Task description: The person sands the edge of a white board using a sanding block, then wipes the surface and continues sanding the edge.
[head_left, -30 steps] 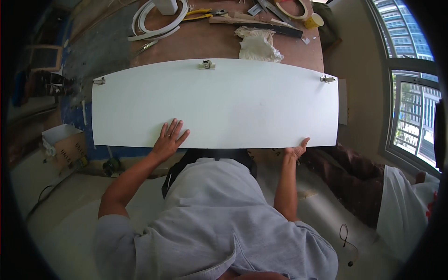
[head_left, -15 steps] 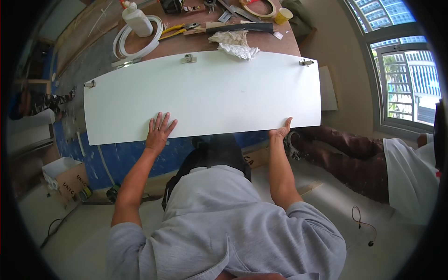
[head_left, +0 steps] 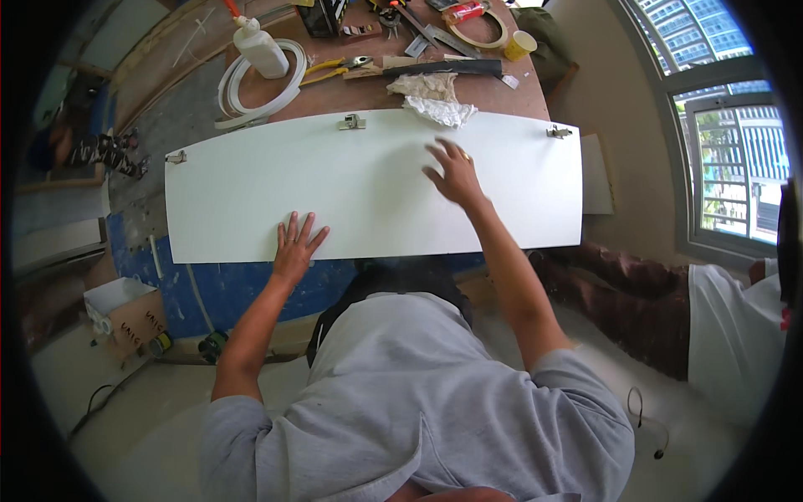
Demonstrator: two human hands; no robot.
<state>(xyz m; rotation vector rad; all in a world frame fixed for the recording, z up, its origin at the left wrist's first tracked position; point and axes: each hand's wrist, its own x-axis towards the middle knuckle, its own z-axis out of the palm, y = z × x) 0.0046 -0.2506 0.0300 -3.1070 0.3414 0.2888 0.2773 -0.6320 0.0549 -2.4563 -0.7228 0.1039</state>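
Observation:
A long white door panel (head_left: 376,192) lies across the near part of the workbench, with metal hinges along its far edge: a left one (head_left: 176,157), a middle one (head_left: 352,122) and a right one (head_left: 559,132). My left hand (head_left: 296,246) rests on the panel near its front edge, fingers spread and nothing in them. Over the panel's far half, my right hand (head_left: 456,173) is raised with its fingers apart and slightly bent, holding nothing. Just beyond it are a crumpled white cloth (head_left: 441,111) and a beige one (head_left: 421,84), partly touching.
Beyond the panel on the brown bench (head_left: 335,94) are a white bottle (head_left: 261,52), coiled white edging strip (head_left: 238,109), yellow-handled pliers (head_left: 336,69), a tape roll (head_left: 493,38) and a yellow cup (head_left: 520,45). Another person's legs (head_left: 615,293) extend along the floor at right.
My right hand has left the panel's front right edge and moved forward and left over its surface. The left hand stays on the panel. The whole view has shifted slightly.

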